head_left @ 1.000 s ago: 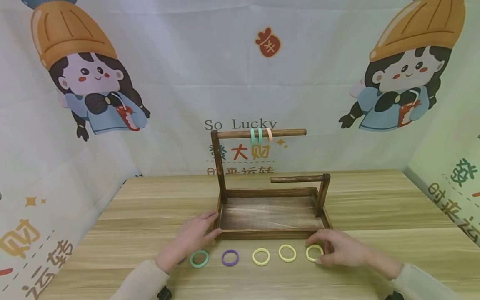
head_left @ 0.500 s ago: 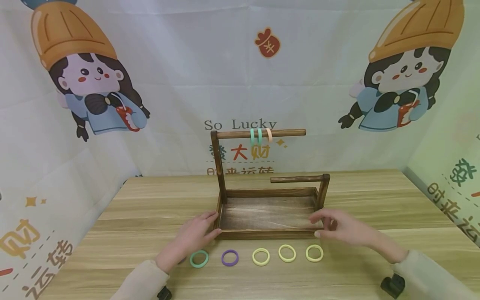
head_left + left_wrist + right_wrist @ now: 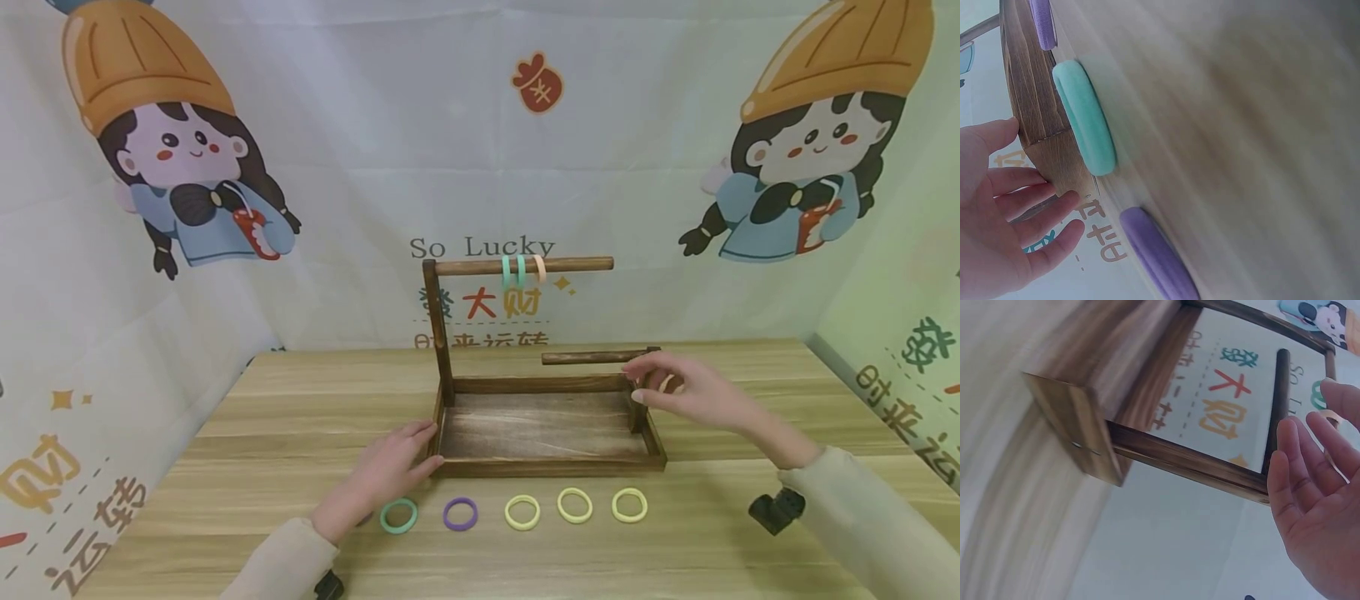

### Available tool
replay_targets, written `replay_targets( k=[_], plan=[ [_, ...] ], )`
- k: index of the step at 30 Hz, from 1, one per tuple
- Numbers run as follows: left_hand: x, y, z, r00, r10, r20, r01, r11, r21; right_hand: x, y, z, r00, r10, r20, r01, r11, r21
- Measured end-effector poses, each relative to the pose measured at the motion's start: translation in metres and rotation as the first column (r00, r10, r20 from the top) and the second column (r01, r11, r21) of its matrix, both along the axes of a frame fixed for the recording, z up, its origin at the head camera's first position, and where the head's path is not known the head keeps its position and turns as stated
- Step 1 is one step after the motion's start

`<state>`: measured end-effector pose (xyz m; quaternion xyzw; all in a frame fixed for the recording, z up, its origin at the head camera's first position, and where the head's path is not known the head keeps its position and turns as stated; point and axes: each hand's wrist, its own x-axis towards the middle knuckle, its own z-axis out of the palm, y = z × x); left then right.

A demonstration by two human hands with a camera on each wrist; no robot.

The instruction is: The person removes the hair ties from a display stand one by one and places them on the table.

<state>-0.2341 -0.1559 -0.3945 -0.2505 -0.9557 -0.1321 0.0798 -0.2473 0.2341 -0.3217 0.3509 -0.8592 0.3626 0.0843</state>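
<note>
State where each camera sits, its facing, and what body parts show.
Head: worn on the head, facing forward and down at the dark-brown wooden rack; left grip, right grip and cream sleeves show.
Left wrist: worn there, looking at the rack's end and a teal ring between two purple rings; left grip shows.
Right wrist: worn there, looking across the rack toward the white printed fabric backdrop; right grip shows.
Shared by head and right wrist: rack, backdrop, right grip.
</note>
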Motion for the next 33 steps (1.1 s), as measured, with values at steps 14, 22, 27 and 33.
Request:
replay_targets(
  k=[14, 22, 27, 33],
  plan=[
    [0.000, 0.000, 0.001, 1.000, 0.002, 0.005, -0.002, 1.000, -0.008, -0.019, -0.013, 0.024, 0.998, -0.061, 0.013, 0.061, 0.998, -0.001],
    [0.000, 0.000, 0.002, 1.000, 0.002, 0.001, -0.002, 1.000, -0.010, -0.033, -0.016, 0.038, 0.995, -0.090, -0.038, 0.091, 0.996, 0.019],
    [0.000, 0.000, 0.001, 1.000, 0.004, 0.008, -0.004, 1.000, -0.020, -0.042, -0.017, 0.043, 0.993, -0.110, -0.034, 0.111, 0.993, 0.028],
    [0.000, 0.000, 0.000, 1.000, 0.001, 0.008, -0.001, 1.000, -0.017, -0.049, -0.020, 0.051, 0.991, -0.130, -0.045, 0.130, 0.992, 0.000]
  ],
)
